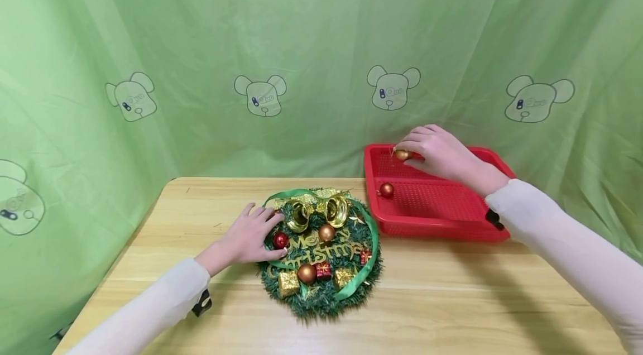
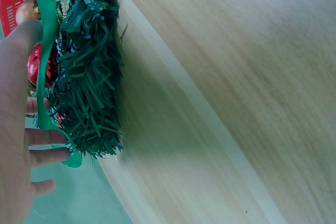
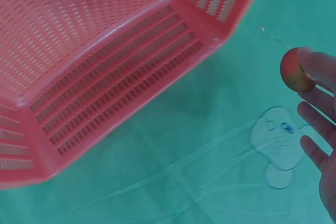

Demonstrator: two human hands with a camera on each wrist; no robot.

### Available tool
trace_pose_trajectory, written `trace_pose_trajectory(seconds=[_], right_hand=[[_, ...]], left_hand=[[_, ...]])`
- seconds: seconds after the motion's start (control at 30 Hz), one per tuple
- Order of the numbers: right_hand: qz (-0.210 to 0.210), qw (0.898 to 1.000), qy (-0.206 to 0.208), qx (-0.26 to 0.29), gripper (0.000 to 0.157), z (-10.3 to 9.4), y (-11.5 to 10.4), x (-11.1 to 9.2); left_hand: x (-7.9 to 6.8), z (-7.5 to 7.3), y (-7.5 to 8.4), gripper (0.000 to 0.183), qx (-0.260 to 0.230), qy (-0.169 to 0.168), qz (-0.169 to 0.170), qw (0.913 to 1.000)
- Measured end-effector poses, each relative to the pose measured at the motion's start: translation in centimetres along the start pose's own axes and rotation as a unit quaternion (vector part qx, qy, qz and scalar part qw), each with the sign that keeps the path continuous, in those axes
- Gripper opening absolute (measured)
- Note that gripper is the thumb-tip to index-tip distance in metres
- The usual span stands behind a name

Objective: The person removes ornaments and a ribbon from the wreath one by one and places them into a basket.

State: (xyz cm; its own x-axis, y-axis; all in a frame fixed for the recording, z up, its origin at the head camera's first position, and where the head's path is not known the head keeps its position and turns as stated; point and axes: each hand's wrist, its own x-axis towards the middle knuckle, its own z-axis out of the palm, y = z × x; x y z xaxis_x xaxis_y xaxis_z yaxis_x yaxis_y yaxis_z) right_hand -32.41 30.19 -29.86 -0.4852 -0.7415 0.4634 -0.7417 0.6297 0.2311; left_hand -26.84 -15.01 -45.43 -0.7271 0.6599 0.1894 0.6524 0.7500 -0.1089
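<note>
Two words, "Merry Christmas", slant up rightward across the wreath on the surface. The left hand, spread, touches the wreath; the right hand pinches a bauble near the basket's far edge, wire pointing left in the head view.

My bauble is coppery, the basket at the table's far edge red, the wreath green, its lettering gold.

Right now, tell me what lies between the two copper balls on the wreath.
In the head view, gold lettering crosses the wreath between the upper copper ball and the lower copper ball.
</note>
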Motion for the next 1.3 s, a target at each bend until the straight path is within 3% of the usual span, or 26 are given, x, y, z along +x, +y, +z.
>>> trace_pose_trajectory(seconds=[0.23, 0.77, 1.3], right_hand=[[0.024, 0.999, -0.035, -0.004, 0.035, 1.0, 1.6, -0.6], [-0.039, 0.991, -0.099, -0.077, 0.028, 6.0, 4.0, -1.7], [-0.069, 0.975, -0.176, -0.117, 0.020, 9.1, 3.8, -3.1]], left_hand=[[0.0, 0.1, -0.1, 0.086, 0.003, -0.004, -0.003, 1.0000], [0.0, 0.4, -0.3, 0.085, 0.001, 0.004, 0.002, 1.0000], [0.1, 0.4, -0.4, 0.084, 0.001, 0.004, 0.000, 1.0000]])
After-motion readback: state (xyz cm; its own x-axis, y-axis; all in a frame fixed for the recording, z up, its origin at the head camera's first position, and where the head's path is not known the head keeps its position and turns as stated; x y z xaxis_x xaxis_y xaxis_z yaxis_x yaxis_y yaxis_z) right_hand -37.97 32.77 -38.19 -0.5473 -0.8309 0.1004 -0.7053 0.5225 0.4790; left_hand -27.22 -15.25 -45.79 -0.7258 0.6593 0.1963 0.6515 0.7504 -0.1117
